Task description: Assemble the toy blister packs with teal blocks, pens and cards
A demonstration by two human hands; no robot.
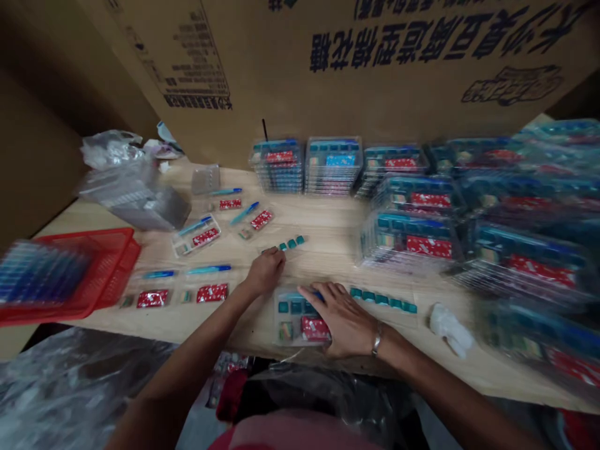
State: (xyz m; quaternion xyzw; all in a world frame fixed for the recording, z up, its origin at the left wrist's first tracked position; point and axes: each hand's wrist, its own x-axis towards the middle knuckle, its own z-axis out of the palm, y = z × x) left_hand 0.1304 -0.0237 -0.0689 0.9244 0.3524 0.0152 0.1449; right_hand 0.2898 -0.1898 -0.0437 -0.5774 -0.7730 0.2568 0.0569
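A clear plastic tray (291,340) lies in front of me with a row of teal squares, a blue pen, a red patterned packet (314,329) and a small striped block (285,331). My right hand (349,319) rests over the right side of this tray, its fingers stretched out and thumb apart. Farther back, my left hand (267,270) is closed, its fingertips at the near end of a strip of teal squares (291,242); the pinched part is hidden. Another teal strip (383,299) lies right of my right hand.
Stacks of filled trays (407,240) stand at the right and back. At left are part-filled trays (201,236), a red basket (112,250) with blue pens and nested empty trays (140,194). A crumpled white wad (450,328) lies right. A cardboard wall (262,81) rises behind.
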